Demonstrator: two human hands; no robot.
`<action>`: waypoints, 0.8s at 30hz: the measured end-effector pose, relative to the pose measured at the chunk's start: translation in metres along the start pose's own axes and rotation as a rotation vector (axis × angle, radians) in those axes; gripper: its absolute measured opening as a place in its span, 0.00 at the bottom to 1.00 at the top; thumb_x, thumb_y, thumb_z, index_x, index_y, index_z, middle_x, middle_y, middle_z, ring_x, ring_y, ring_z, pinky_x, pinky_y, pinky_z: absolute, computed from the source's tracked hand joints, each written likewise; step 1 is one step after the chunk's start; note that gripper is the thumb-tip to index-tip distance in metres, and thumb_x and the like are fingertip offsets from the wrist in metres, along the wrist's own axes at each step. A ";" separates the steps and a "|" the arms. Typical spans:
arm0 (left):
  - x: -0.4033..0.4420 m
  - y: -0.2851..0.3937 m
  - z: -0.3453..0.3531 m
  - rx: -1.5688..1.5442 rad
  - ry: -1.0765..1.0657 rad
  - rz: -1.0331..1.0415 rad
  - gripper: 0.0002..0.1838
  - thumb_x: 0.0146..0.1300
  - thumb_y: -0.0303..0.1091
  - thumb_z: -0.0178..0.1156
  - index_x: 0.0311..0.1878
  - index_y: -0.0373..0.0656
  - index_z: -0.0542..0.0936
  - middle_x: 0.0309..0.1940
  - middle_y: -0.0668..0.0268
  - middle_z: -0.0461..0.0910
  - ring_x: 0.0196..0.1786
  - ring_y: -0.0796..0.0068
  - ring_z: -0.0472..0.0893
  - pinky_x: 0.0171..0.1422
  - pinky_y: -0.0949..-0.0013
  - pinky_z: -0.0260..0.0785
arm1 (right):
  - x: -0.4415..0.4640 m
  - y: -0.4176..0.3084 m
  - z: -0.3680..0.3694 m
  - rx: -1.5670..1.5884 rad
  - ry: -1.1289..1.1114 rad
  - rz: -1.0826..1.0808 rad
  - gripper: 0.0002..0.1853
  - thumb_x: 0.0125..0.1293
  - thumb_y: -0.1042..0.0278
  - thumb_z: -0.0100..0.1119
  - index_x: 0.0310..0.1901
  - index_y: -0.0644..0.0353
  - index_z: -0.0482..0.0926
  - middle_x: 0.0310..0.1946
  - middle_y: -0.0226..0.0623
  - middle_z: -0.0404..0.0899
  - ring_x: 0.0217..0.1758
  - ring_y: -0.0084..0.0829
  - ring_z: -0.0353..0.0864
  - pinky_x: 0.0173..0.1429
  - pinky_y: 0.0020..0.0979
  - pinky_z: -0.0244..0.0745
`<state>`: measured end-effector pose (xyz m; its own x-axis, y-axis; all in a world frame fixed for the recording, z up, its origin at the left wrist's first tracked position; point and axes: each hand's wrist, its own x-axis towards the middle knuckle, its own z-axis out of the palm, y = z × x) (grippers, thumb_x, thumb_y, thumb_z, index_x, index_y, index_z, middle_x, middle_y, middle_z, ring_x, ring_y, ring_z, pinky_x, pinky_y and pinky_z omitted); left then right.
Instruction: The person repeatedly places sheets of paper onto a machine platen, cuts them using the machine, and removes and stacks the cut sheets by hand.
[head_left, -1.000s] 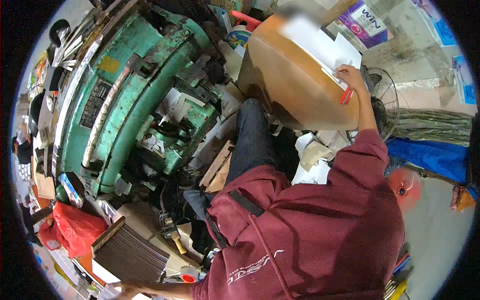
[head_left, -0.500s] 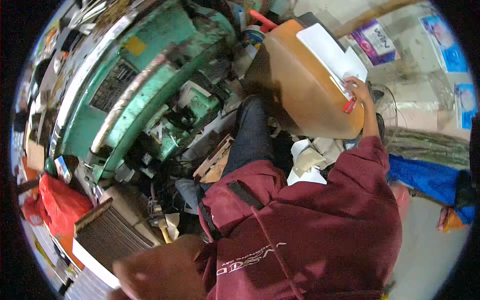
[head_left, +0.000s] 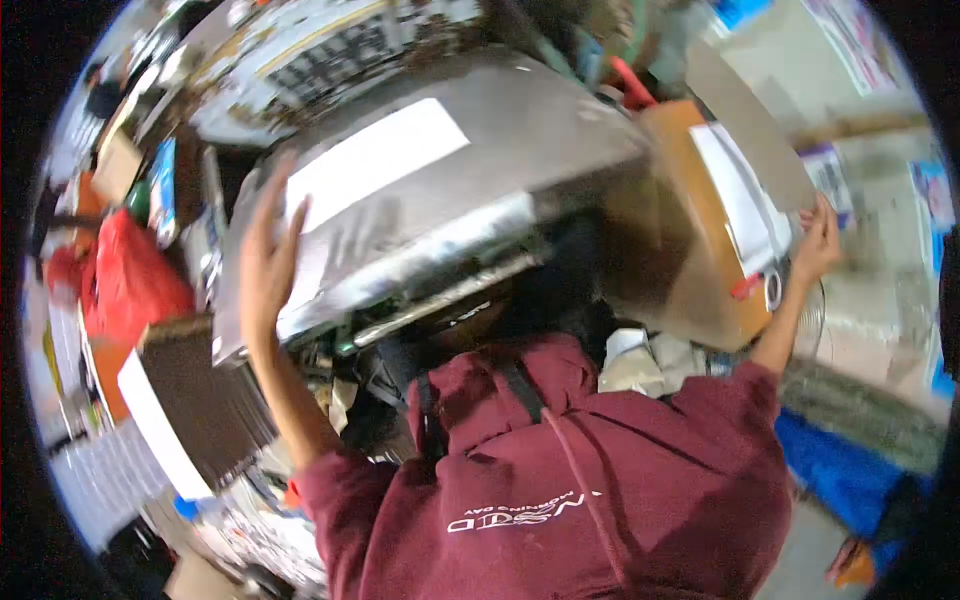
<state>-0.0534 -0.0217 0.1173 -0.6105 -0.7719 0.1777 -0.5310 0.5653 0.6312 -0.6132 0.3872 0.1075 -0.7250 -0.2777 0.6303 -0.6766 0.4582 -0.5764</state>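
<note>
Now, starting at the left, we see our left hand (head_left: 268, 270) over the near end of a white rectangular paper sheet (head_left: 385, 155), fingers spread and gripping nothing; half a second ago it was a blur beside the stack of thin dark-brown sheets (head_left: 205, 400). Motion smear keeps us from telling whether it touches the paper. The sheet lies on a broad grey metal plate (head_left: 560, 110), which spans the area where we saw the green machine's front before. At the right, our right hand (head_left: 820, 242), earlier resting on the loose white papers (head_left: 728, 185), pinches the edge of a stiff grey-brown card (head_left: 757, 122), which slants above those papers on the orange-tan box (head_left: 690, 265).

Around us, a crumpled red plastic bag (head_left: 140, 275) sits beyond the brown stack at the left. The plate blocks our view of most of the machine, and the card partly covers the papers. A small red object (head_left: 745, 288) lies by their lower edge; a rumpled blue cloth (head_left: 835, 485) is at the far right.

As for surfaces, the brown stack shows ridged layers, the plate is smooth enough to mirror our fingers dimly, and the box has flat, slightly glossy sides.
</note>
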 end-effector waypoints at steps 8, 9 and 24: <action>-0.126 -0.021 0.042 0.386 -0.360 -0.244 0.51 0.67 0.68 0.52 0.79 0.36 0.54 0.78 0.49 0.55 0.80 0.47 0.53 0.83 0.44 0.40 | -0.062 -0.167 0.125 0.519 -0.690 -0.106 0.12 0.71 0.71 0.61 0.53 0.59 0.86 0.54 0.38 0.85 0.59 0.30 0.82 0.60 0.31 0.77; -0.144 -0.001 0.040 0.396 -0.328 -0.227 0.51 0.67 0.67 0.53 0.78 0.35 0.54 0.78 0.50 0.57 0.80 0.48 0.55 0.83 0.44 0.40 | -0.069 -0.175 0.142 0.612 -0.857 -0.146 0.11 0.69 0.72 0.64 0.52 0.62 0.86 0.53 0.40 0.85 0.60 0.31 0.81 0.64 0.32 0.75; -0.273 0.057 -0.168 1.079 0.876 -0.529 0.26 0.71 0.24 0.46 0.72 0.44 0.71 0.68 0.53 0.74 0.69 0.51 0.74 0.73 0.53 0.66 | -0.074 -0.304 0.352 0.310 -0.966 -0.699 0.25 0.64 0.57 0.71 0.57 0.63 0.81 0.52 0.44 0.84 0.44 0.29 0.85 0.49 0.30 0.80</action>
<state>0.1819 0.1722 0.2312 0.1188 -0.6556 0.7457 -0.9808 -0.1945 -0.0148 -0.3990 -0.0286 0.0526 0.0969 -0.9535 0.2854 -0.8640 -0.2229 -0.4514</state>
